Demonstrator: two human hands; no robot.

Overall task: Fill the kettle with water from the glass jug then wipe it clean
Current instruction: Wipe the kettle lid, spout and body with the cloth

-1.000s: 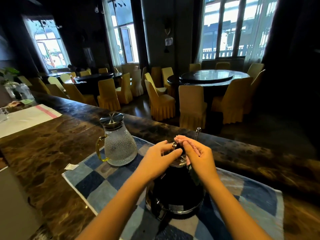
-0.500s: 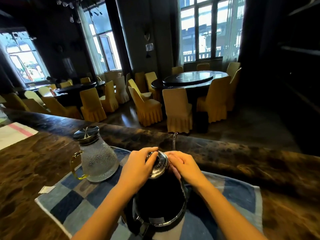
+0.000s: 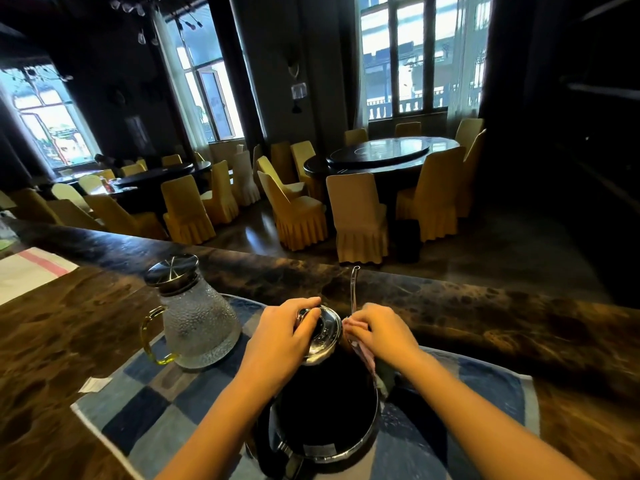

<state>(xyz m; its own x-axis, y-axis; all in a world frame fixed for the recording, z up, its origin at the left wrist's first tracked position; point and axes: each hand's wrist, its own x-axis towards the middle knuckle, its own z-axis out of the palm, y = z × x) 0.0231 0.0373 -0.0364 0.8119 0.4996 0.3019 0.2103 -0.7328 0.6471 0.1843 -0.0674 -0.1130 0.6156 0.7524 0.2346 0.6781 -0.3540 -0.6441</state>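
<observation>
Wiping is judged in hand: the kettle lid (image 3: 325, 333) is clasped by the left grip (image 3: 281, 342), a cloth (image 3: 366, 357) pinched by the right grip (image 3: 381, 335). Firm downward strokes are called for.

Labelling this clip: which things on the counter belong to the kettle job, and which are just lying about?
Job: kettle, lid gripped by left hand, pink cloth held by right hand, glass jug.
Lying about: checked mat, striped white towel, paper scrap.

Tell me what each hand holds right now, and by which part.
The left hand grips the lid of the kettle by its top knob. The right hand pinches a pink cloth, bunched against the kettle's neck beside the spout.
</observation>
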